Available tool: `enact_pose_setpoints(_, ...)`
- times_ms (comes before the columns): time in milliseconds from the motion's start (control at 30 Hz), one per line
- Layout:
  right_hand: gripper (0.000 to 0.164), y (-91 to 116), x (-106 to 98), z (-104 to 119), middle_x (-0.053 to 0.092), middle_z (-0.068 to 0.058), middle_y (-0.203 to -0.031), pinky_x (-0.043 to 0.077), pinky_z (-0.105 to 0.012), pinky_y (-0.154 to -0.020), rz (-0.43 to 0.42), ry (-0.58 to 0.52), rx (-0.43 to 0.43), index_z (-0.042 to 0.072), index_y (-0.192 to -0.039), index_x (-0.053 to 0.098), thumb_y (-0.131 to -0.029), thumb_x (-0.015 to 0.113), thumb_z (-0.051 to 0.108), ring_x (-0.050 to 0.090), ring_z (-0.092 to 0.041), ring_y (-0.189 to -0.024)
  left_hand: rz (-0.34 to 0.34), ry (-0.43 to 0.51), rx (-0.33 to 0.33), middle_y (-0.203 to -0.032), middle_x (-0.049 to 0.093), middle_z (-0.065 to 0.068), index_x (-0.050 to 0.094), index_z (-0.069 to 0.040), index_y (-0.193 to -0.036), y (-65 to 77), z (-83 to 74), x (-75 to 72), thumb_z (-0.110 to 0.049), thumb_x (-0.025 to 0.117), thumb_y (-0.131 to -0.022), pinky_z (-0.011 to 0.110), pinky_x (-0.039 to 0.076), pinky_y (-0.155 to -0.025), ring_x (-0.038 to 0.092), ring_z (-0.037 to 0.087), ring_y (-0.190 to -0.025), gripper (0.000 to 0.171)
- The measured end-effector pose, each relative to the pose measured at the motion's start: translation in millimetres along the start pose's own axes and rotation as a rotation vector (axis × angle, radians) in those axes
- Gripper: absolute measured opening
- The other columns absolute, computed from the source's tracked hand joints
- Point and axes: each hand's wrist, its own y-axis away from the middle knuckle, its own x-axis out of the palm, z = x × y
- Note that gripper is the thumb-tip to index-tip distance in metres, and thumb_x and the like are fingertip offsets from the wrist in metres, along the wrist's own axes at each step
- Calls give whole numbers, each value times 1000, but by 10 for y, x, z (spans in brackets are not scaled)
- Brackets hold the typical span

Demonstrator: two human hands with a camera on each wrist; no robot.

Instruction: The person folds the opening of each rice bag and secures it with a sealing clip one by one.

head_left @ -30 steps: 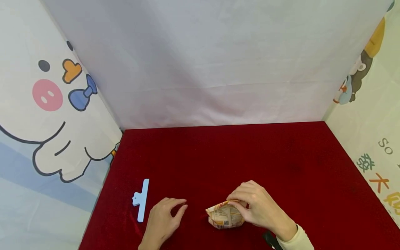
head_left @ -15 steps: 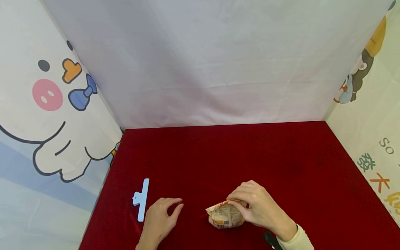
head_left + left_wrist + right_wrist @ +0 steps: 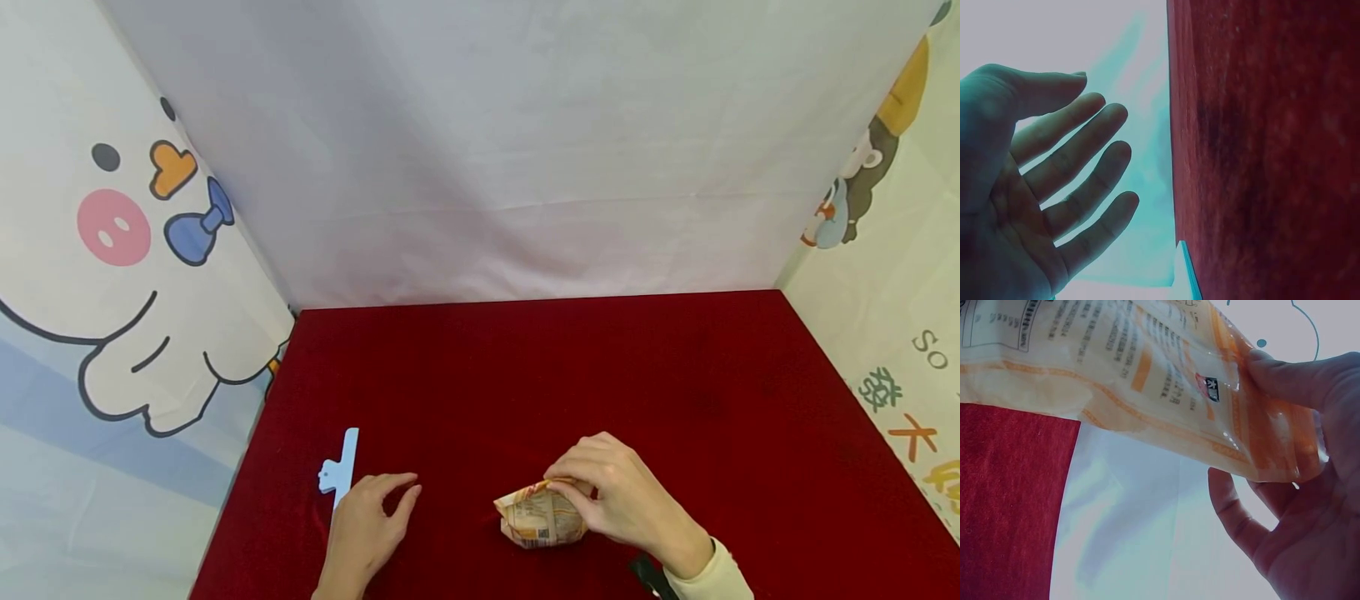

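Seemingly steadying bag [image 3: 542,523], pinched in right hand [image 3: 618,487], probably next needing loose-fingered left hand [image 3: 363,533] on clip [image 3: 341,475] toward left edge of table [image 3: 525,375].

- Bulldog clip [image 3: 341,473] on table [image 3: 540,375], left side
- Left hand [image 3: 366,523] right of clip, hiding its near end
- Food packet [image 3: 538,523] right of left hand, right hand [image 3: 618,493] at its right end
- Curtain [image 3: 525,167] behind table

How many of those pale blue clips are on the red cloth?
1. The pale blue clip lies on the red cloth at the person's left, its near end hidden behind the left hand in the head view. No others show, though some could be hidden.
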Motion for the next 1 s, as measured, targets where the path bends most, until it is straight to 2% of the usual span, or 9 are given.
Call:
enact_pose_setpoints(367,23,-5,0,-4,80,10,-91,59,-29,-79,-1,2,-6,17,-93,83,-75,94,7,70,-4,-80,17,3,-42,-105,83,-3,85,-18,-108,-12,40,-8,-21,85,-91,46,62,-79,76,22,-99,18)
enact_pose_setpoints(633,16,6,3,-9,80,9,-91,59,-29,-78,0,-13,-4,17,-95,83,-83,91,10,70,-5,-80,35,-2,-65,-106,83,-4,85,-19,-109,-13,59,4,-23,84,-92,47,62,-80,76,22,-100,17)
enact_pose_setpoints(900,19,7,14,-11,80,10,-91,58,-27,-79,-9,-10,-15,16,-94,83,-79,92,8,70,-4,-80,78,5,-122,-110,82,-2,85,-21,-111,-13,58,-16,-26,81,-95,50,61,-85,75,24,-105,17)
enact_pose_setpoints(1000,19,6,13,-12,80,10,-91,58,-27,-78,-10,-8,-16,17,-94,83,-79,92,8,70,-4,-80,69,3,-116,-109,82,-1,85,-20,-110,-20,62,-19,-25,82,-95,51,61,-86,76,26,-105,17)
